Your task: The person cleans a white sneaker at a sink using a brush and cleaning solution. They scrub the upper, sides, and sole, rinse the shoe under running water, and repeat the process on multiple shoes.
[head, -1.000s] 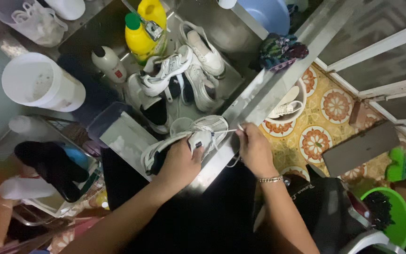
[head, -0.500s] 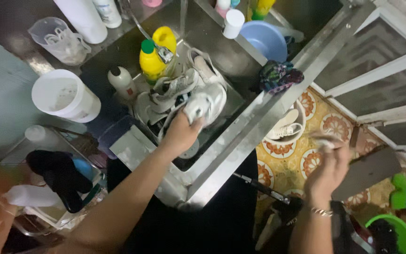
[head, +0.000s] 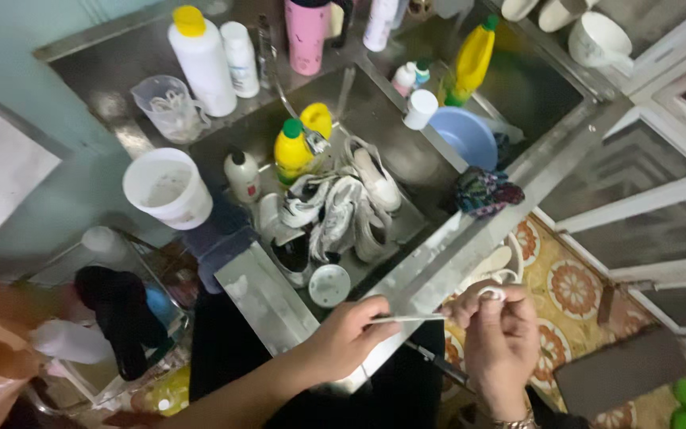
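Both hands are working one white shoelace [head: 414, 318] just over the front rim of the steel sink [head: 470, 230]: the left hand [head: 351, 334] pinches one stretch between thumb and fingertips, while the right hand [head: 498, 330] is curled closed with the other end wound round a finger, a white loop showing at the knuckle. Held that way, the lace runs straight and taut between the two grips, clear of the counter edge, so it hangs free rather than dragging. Down in the basin sits a heap of white sneakers [head: 339, 210], tumbled together sole-up and sideways, piled where the water would collect. Right against them stand a yellow bottle with a green cap [head: 292, 151] and a small white bottle [head: 241, 175], upright and within easy reach of the shoes. A round white lid [head: 329, 284] lies flat at the near end of the basin. In the next basin rests a blue bowl [head: 462, 135], and a bunched multicoloured cloth [head: 482, 191] is draped over the rim between sink and floor. A white bucket [head: 167, 187] stands on the left ledge, open mouth up, with a clear measuring jug [head: 167, 107] behind it. Below the hands the patterned floor tiles [head: 573, 286] show.
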